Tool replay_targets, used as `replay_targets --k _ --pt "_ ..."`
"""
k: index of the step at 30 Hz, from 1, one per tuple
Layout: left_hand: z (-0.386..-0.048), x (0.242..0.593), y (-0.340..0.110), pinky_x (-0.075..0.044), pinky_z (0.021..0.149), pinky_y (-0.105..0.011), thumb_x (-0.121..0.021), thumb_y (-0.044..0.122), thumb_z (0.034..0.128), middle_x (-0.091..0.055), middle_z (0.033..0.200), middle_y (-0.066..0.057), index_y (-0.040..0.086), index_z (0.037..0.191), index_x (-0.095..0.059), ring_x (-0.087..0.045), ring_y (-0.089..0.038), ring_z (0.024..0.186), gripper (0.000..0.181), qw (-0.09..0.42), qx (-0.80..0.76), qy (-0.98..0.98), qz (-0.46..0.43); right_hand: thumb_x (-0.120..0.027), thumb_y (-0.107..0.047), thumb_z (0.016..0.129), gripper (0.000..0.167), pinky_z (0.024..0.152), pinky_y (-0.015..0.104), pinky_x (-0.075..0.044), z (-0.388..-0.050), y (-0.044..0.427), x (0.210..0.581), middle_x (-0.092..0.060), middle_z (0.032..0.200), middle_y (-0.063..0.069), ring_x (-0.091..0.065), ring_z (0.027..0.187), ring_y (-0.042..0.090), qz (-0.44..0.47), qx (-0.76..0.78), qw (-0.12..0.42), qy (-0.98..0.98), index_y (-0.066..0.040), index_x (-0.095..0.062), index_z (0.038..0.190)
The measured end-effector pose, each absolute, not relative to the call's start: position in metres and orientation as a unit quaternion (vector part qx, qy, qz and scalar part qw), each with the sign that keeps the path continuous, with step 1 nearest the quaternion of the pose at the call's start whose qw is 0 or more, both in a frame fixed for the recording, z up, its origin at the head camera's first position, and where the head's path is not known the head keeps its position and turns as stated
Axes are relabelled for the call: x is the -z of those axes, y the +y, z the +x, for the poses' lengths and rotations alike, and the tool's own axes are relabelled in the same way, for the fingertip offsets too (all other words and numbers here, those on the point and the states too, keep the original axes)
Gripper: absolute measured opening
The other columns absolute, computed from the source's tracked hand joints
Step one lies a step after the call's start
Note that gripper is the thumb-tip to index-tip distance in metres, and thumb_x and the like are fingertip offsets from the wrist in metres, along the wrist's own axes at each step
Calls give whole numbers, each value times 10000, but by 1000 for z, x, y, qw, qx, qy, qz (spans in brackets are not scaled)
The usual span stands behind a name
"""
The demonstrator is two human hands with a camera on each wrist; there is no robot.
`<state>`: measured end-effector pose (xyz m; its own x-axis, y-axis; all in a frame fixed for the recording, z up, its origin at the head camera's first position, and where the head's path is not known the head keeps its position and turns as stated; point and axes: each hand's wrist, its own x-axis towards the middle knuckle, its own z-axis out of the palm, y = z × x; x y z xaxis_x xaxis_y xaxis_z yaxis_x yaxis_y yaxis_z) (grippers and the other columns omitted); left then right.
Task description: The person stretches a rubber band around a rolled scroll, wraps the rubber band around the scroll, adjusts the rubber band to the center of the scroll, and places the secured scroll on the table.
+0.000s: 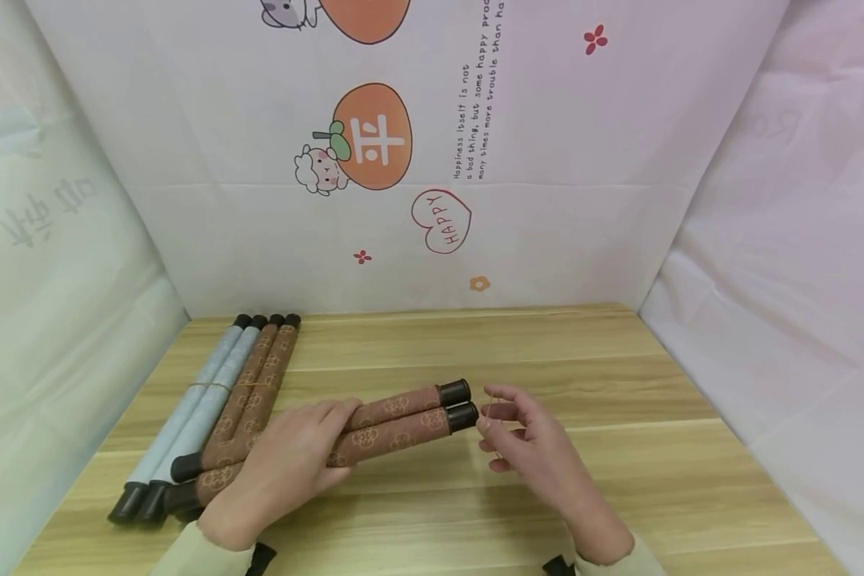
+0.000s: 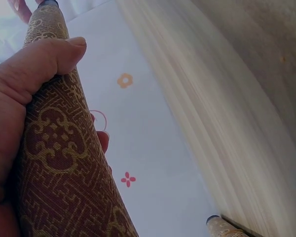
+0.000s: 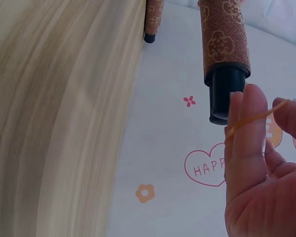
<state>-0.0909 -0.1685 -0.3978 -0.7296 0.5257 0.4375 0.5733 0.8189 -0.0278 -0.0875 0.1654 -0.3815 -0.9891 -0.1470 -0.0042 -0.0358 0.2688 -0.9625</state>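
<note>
My left hand (image 1: 284, 460) grips two brown scrolls (image 1: 403, 438) with gold patterns and black end caps, held side by side. Their far ends tilt up to the right, while their near ends lie beside the lower end of a bundle. In the left wrist view the thumb (image 2: 54, 57) lies over one patterned scroll roll (image 2: 56, 140). Just right of the black caps, my right hand (image 1: 540, 456) holds a thin orange rubber band (image 3: 249, 120), stretched between thumb and fingers. In the right wrist view the fingertips are close to a black cap (image 3: 227, 91); contact is unclear.
On the table's left lie two pale blue scrolls (image 1: 205, 408) and brown scrolls (image 1: 277, 364) side by side, with a band (image 1: 219, 386) across them. A white printed sheet (image 1: 547, 200) stands behind the wooden table (image 1: 619, 448), and white cloth walls flank it.
</note>
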Motion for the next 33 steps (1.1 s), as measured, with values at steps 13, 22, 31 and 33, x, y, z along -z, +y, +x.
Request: replay_targets --k 13,22,31,33 --pt "-81 394 -161 -578 945 -466 -935 398 694 -714 1257 -59 85 1392 -596 -699 -266 1111 837 191 64 -923 -327 -770 -232 950 704 720 478 -637 -90 171 387 -454 1522 330 -709 1037 367 -132 623 133 760 -163 -412 1552" --pt "-79 391 -153 -576 945 -459 -929 408 682 -718 1236 -53 84 1399 -597 -705 -253 1084 854 189 55 -915 -351 -815 -232 907 713 693 449 -631 -91 169 388 -574 1249 262 -675 924 285 -150 611 163 760 -150 -459 1520" --pt "-78 388 -148 -574 950 -456 -930 390 695 -704 1273 -46 95 1410 -599 -694 -244 1121 842 184 55 -911 -366 -845 -190 877 690 704 438 -632 -91 169 388 -610 1231 243 -687 933 292 -163 619 178 747 -76 -511 1471" --pt "-79 389 -145 -579 944 -446 -939 384 686 -706 1270 -36 114 1427 -593 -696 -233 1111 861 184 52 -909 -370 -848 -187 874 677 702 434 -633 -91 169 388 -621 1241 234 -691 936 291 -164 619 181 746 -65 -528 1458"
